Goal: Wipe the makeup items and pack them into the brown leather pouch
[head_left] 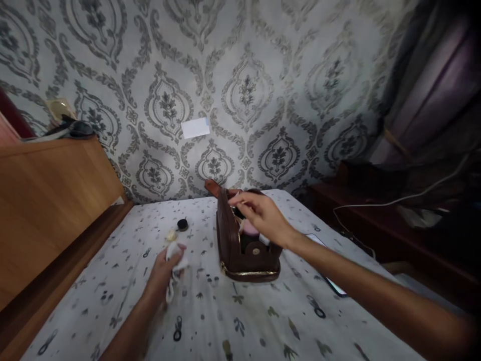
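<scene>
Brown bag (227, 238) stood open on the sheet (205, 313), work apparently midway: black jar (182, 224) and yellowish item (171, 234) out, pink item (250, 229) inside. Left hand (165, 266) gripped a white cloth (176, 256); right hand (268, 216) was at the bag's mouth, its hold indiscernible.

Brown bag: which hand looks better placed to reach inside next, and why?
Probably the right hand: it is already at the bag's open top, whereas the left hand is off to the side, holding a white item.
</scene>
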